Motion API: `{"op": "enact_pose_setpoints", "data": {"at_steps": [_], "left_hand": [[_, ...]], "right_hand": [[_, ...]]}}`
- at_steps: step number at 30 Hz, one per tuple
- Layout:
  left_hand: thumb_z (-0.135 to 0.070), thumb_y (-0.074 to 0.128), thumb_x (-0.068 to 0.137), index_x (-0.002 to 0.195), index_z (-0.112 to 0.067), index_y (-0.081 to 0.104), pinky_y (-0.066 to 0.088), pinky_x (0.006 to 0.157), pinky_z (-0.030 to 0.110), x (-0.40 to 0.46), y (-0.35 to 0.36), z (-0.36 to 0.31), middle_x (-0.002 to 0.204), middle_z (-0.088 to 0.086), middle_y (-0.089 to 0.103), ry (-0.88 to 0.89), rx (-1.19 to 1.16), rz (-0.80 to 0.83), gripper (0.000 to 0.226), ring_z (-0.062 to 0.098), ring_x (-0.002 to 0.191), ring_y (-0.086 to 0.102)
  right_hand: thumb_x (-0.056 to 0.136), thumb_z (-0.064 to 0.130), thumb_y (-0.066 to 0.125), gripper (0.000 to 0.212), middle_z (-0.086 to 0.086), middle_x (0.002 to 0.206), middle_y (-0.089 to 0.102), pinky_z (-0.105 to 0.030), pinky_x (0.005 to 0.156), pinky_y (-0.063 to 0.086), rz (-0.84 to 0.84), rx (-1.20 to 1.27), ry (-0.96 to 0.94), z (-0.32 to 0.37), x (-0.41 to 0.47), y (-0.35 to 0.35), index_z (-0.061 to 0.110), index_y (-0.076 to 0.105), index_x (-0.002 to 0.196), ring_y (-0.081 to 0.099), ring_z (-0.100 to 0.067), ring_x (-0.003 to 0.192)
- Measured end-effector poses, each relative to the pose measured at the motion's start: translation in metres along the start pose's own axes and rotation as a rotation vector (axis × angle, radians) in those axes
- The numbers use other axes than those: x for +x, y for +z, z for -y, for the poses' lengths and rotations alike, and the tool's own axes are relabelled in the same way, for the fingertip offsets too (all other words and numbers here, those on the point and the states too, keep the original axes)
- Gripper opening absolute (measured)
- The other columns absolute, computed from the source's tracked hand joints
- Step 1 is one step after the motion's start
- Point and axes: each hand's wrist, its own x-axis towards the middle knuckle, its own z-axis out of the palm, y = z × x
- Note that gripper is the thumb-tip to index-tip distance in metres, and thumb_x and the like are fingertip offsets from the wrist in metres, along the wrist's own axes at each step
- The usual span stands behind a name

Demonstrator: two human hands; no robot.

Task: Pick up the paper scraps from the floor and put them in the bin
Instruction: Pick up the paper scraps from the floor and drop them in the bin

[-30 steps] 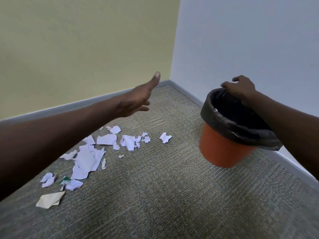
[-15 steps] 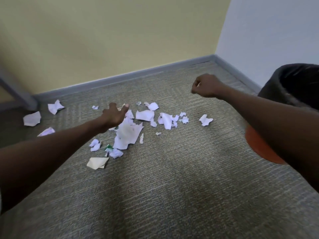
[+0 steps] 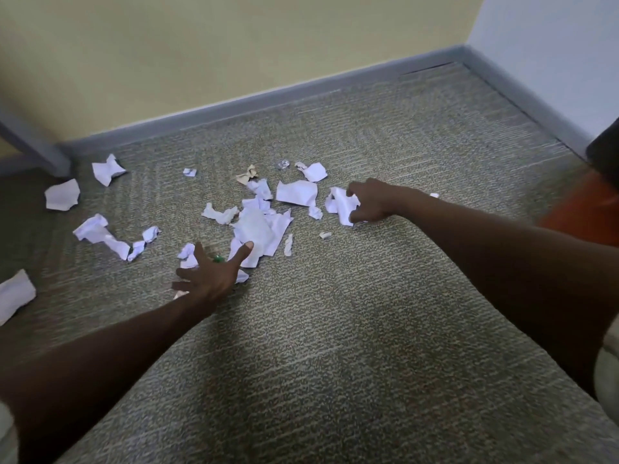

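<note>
Left arm: bare, stretched forward and down from the lower left.
Left hand point(image 3: 209, 276): palm down, fingers point(image 3: 198, 252) splayed and straight — thumb point(image 3: 244, 251) angled out to the right.
Right arm: bare, reaching in from the right edge, forearm angled down toward the left.
Right hand point(image 3: 371, 202): back up, fingers point(image 3: 351, 190) curled downward — thumb point(image 3: 356, 216) bent below them.

Grey-green carpet point(image 3: 335, 346), yellow wall point(image 3: 201, 45) at back w/ grey baseboard point(image 3: 268, 95); white wall point(image 3: 552, 35) at right; grey post point(image 3: 30, 142) far left.
</note>
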Motion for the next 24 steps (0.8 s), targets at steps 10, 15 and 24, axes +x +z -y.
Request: {"op": "enact_pose_setpoints", "data": {"at_steps": [10,15,24], "left_hand": [[-0.081,0.062,0.068,0.143,-0.031,0.039,0.012,0.11,0.072,0.014,0.045,0.009,0.157,0.017,0.022,0.303,0.084,-0.202,0.092,0.041,0.146,0.013],[-0.045,0.053,0.094,0.127,-0.017,0.053,0.031,0.101,0.062,0.007,0.05,0.018,0.138,0.011,0.046,0.486,0.246,-0.322,0.043,0.036,0.128,0.039],[-0.026,0.042,0.098,0.113,-0.017,0.051,0.038,0.074,0.029,-0.01,0.041,0.019,0.099,0.004,0.062,0.751,0.064,-0.163,0.02,0.021,0.083,0.055]], "right_hand": [[0.078,0.052,0.072,0.098,-0.015,0.161,-0.001,-0.062,0.11,0.029,-0.067,0.099,0.036,0.025,0.037,0.041,0.035,0.012,0.153,0.007,-0.052,0.144],[0.08,0.044,0.074,0.091,-0.013,0.158,0.014,-0.055,0.109,0.034,0.048,-0.064,0.027,0.012,0.043,0.065,0.026,0.022,0.152,0.019,-0.05,0.14],[0.085,0.003,0.059,0.015,-0.02,0.103,0.066,-0.03,0.079,0.052,-0.189,0.003,-0.06,0.011,0.037,0.06,0.0,0.065,0.098,0.064,-0.034,0.098]]}}
